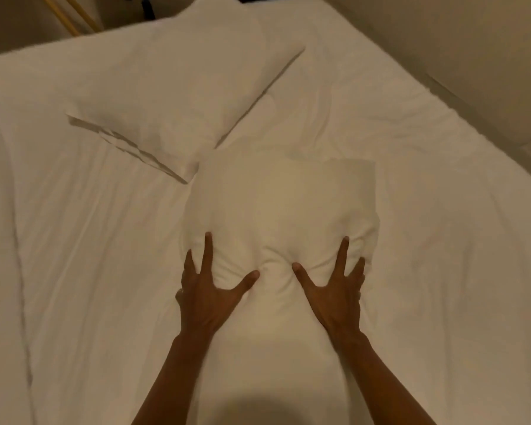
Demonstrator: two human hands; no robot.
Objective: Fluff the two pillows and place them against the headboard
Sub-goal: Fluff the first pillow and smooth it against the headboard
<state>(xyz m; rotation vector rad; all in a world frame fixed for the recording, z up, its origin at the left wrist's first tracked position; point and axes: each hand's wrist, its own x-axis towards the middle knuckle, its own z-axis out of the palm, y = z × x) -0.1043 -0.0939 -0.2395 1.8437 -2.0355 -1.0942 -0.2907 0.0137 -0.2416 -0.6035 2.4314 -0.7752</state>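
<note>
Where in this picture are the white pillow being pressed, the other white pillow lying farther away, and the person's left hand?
white pillow being pressed (281, 204): head view, on its bare top face.
other white pillow (178, 87): head view, on its middle.
left hand (207, 294): head view, on the back of the hand.

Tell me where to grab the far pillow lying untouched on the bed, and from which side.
Take the far pillow by its two long edges, one hand per side, coming from above. It lies flat and diagonal on the bed, both edges exposed.
</note>
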